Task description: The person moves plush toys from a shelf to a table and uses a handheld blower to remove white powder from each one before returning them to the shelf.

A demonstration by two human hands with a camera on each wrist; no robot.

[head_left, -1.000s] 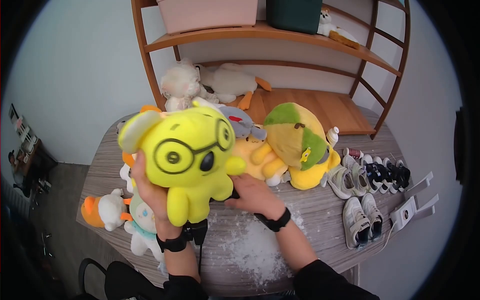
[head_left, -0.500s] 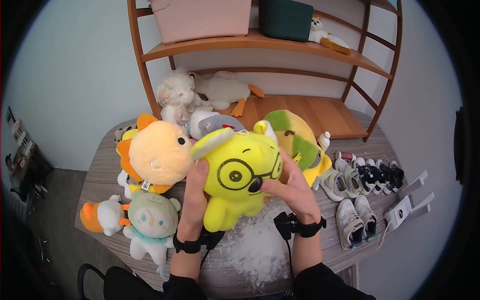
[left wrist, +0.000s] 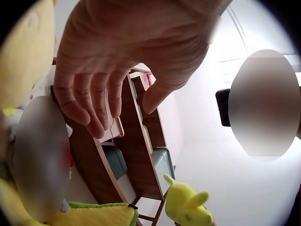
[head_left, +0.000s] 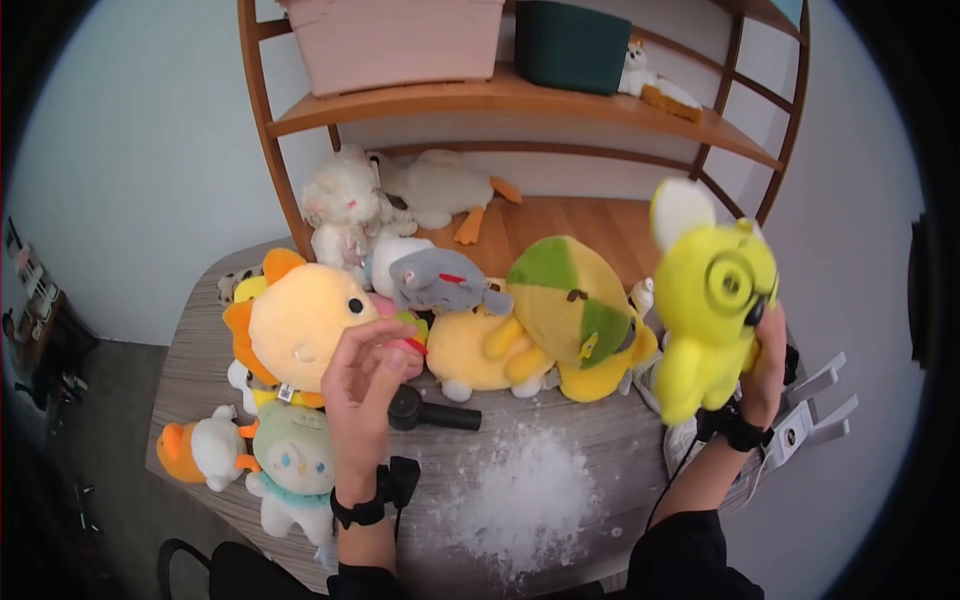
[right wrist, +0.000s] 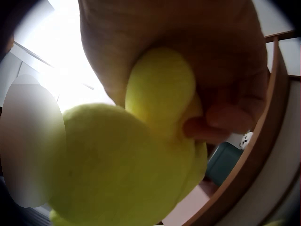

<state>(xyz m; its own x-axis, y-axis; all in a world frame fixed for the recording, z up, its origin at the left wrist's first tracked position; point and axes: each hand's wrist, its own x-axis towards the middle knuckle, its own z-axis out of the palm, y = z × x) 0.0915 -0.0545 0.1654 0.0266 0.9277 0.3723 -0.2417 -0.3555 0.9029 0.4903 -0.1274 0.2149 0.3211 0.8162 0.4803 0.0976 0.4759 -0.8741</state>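
A bright yellow koala plush [head_left: 705, 310] with drawn-on glasses and a black nose is up at the right of the head view. My right hand [head_left: 768, 365] grips it from its right side; in the right wrist view, curled fingers [right wrist: 225, 117] wrap round its body [right wrist: 117, 165]. Over the table my left hand [head_left: 365, 385] is raised, its fingers loosely bent with nothing in them. Nearest to it are a round peach-orange plush [head_left: 305, 325] and a black object with a thick handle [head_left: 440, 413]. The left wrist view shows the koala [left wrist: 186, 202] well away from that hand.
White flakes [head_left: 525, 500] are spread on the wooden table. Several plush toys line its back and left, including a grey one [head_left: 435, 278] and a green-and-yellow one [head_left: 575, 300]. Shoes [head_left: 680, 445] and a white device [head_left: 795, 430] stand at the right. A wooden shelf [head_left: 520, 95] rises behind.
The koala plush came from the left to the middle, where both hands held it. Now it is far right in my right hand, and my left hand has let go.
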